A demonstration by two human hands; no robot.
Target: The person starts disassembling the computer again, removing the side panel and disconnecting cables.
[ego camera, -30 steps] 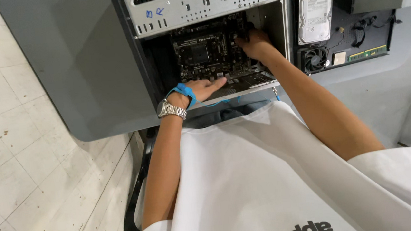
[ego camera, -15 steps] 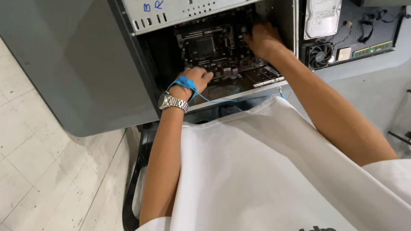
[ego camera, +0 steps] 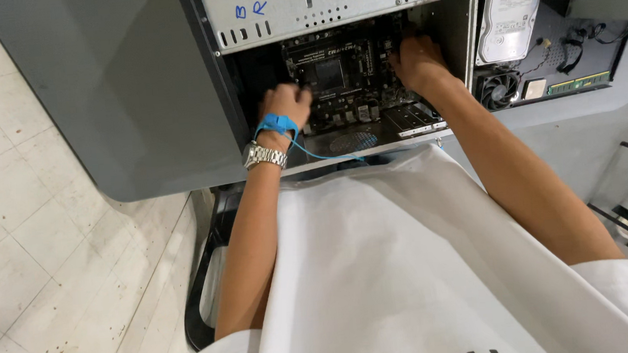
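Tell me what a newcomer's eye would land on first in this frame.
Both hands reach into an open computer case at the top centre: the left hand and right hand rest at either side of the dark motherboard. A blue wrist strap and a silver watch ring the left wrist. A hard drive lies on the grey table to the right.

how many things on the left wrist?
2: a blue strap nearest the left hand, its cord trailing into the case, and a metal watch just behind it on the forearm. The wrist's underside is hidden.
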